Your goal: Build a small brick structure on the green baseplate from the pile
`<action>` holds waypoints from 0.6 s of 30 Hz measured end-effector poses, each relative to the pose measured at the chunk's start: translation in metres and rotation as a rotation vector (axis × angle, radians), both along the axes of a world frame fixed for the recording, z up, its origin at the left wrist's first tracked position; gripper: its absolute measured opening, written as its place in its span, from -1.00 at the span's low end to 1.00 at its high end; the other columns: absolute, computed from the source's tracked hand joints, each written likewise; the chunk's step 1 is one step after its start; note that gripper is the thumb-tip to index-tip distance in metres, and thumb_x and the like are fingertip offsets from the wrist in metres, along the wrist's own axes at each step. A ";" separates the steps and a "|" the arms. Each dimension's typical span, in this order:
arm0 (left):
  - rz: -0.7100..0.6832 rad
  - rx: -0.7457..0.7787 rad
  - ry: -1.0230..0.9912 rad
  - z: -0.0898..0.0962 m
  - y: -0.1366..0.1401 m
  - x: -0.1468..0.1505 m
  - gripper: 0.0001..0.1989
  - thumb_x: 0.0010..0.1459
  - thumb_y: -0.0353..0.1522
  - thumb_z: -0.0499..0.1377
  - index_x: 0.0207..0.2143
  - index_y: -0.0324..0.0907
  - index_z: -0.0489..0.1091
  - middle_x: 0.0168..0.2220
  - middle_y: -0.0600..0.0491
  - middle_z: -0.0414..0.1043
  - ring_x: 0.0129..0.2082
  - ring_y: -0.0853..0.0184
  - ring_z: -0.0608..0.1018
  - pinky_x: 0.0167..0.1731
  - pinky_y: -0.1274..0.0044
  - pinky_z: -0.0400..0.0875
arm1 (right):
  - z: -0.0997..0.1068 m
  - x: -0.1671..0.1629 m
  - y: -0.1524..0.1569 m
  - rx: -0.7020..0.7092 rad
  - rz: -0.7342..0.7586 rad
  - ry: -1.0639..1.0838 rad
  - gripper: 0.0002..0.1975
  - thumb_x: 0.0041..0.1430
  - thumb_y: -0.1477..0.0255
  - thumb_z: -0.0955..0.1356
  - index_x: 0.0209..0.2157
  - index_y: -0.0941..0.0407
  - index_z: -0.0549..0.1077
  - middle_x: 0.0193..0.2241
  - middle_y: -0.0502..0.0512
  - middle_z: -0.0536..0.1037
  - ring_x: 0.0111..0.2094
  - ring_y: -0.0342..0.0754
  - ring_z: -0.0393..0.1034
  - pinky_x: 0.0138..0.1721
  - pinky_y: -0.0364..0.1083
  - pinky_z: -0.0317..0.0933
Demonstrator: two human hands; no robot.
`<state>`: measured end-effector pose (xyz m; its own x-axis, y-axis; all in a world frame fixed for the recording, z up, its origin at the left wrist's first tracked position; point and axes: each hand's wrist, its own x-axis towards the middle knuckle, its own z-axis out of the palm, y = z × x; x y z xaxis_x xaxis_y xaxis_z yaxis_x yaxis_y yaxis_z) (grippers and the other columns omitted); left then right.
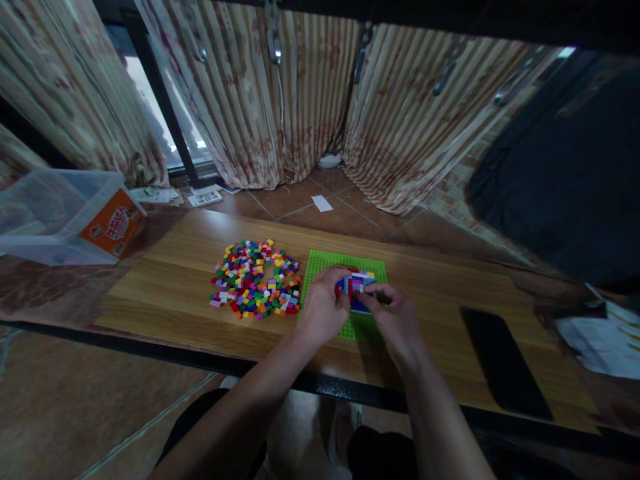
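Observation:
A low block of coloured toy building bricks (pixel 357 283), with red, blue, white and yellow parts, sits on a green studded baseplate (pixel 375 263). My left hand (pixel 325 303) is closed, its curled fingers gripping the left side of this brick build. On the opposite side my right hand (pixel 395 317) is closed too, thumb and index finger pinched together at the build's top right. Whatever lies between those fingertips is too small or hidden to make out. Left of the baseplate, a pile of loose coloured bricks (pixel 245 280) is spread on the wooden table (pixel 165 287).
A clear plastic box (pixel 45 213) with an orange label stands at the far left. A black phone-shaped slab (pixel 505 360) lies at the table's right. Papers (pixel 605 333) are at the right edge. Striped curtains (pixel 310 100) hang behind the table, above a tiled floor.

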<state>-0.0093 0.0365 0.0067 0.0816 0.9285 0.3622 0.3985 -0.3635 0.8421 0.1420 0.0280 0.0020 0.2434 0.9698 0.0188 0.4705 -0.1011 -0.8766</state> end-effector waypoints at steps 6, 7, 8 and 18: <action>0.016 -0.055 -0.055 -0.004 0.002 0.000 -0.60 0.02 -0.64 0.05 -0.11 -0.18 0.41 -0.06 -0.04 0.51 -0.01 0.26 0.54 0.05 0.38 0.45 | -0.002 -0.001 0.001 -0.005 -0.010 -0.006 -0.77 -0.08 0.23 0.40 -0.40 0.07 0.54 -0.41 0.05 0.53 -0.36 0.00 0.36 -0.22 -0.01 0.17; 0.018 -0.062 -0.058 -0.004 0.002 0.000 -0.60 0.02 -0.64 0.05 -0.11 -0.18 0.41 -0.06 -0.04 0.51 -0.01 0.26 0.54 0.05 0.38 0.45 | -0.002 -0.001 0.001 -0.003 -0.012 0.000 -0.77 -0.09 0.23 0.41 -0.40 0.07 0.54 -0.42 0.04 0.53 -0.36 0.00 0.36 -0.23 -0.01 0.17; 0.018 -0.067 -0.060 -0.004 0.002 0.000 -0.60 0.02 -0.63 0.05 -0.11 -0.19 0.41 -0.06 -0.04 0.51 0.00 0.26 0.54 0.04 0.38 0.46 | -0.002 -0.001 0.002 0.000 -0.014 0.004 -0.77 -0.09 0.23 0.41 -0.40 0.07 0.54 -0.42 0.04 0.53 -0.37 0.00 0.36 -0.24 -0.01 0.17; 0.029 -0.068 -0.070 -0.001 0.001 -0.003 -0.60 0.00 -0.64 0.05 -0.13 -0.18 0.42 -0.10 -0.01 0.52 -0.10 0.29 0.57 -0.02 0.41 0.49 | 0.000 -0.004 0.001 0.019 -0.030 -0.007 -0.79 -0.08 0.25 0.41 -0.41 0.08 0.54 -0.44 0.03 0.52 -0.41 -0.03 0.35 -0.29 -0.04 0.17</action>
